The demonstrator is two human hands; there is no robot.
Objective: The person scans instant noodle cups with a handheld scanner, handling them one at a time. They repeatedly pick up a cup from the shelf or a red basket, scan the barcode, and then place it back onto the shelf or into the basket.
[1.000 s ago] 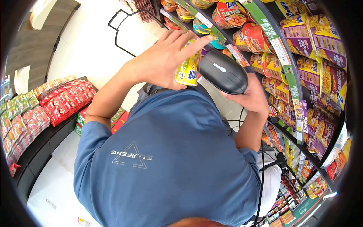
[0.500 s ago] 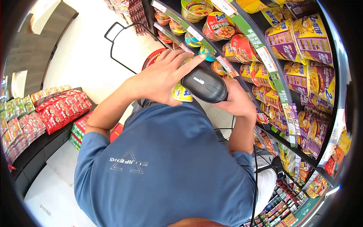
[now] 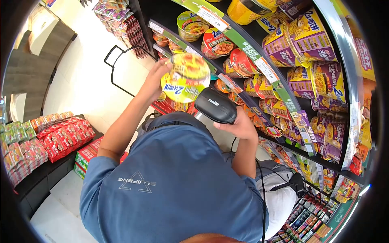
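Observation:
My left hand (image 3: 156, 79) grips an instant noodle bowl (image 3: 185, 77) by its rim, fingers closed on the left edge. The bowl's yellow-green lid faces up and is slightly blurred. My right hand (image 3: 244, 124) is wrapped round a black handheld barcode scanner (image 3: 216, 106), its rounded head pointing left close to the bowl's lower right edge. A thin black cable (image 3: 264, 194) runs down on the right. Below the bowl, a red basket (image 3: 160, 108) shows in part, with another noodle bowl (image 3: 180, 106) in it.
Shelves on the right hold rows of noodle bowls (image 3: 221, 42) and purple-yellow noodle tubs (image 3: 310, 36), with price tags (image 3: 214, 18) along their edges. The basket's black handle (image 3: 111, 77) stretches over the pale floor. Red snack packets (image 3: 67, 139) fill a stand at left.
My left hand has moved left with the noodle bowl, away from the scanner, and the lid now faces up. The scanner sits slightly lower. The whole view has shifted a little.

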